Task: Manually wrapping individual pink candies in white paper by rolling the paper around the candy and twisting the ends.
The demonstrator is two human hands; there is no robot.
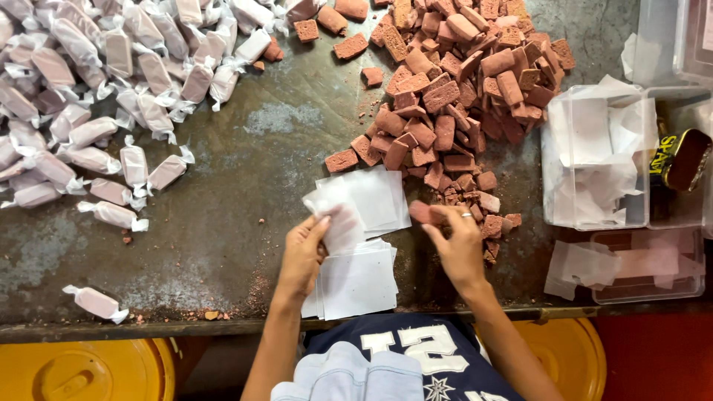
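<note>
My left hand holds a thin translucent wrapper sheet lifted off a stack of white wrapper sheets near the table's front edge. My right hand pinches one reddish-brown candy block, just right of the sheet; a ring is on one finger. A big heap of the same unwrapped blocks lies right behind my right hand. Several wrapped candies with twisted ends are piled at the back left.
A second fan of sheets lies behind my hands. Clear plastic boxes with more sheets stand at the right, one holding a dark tin. One wrapped candy lies alone front left. Yellow bucket lids sit below the table edge.
</note>
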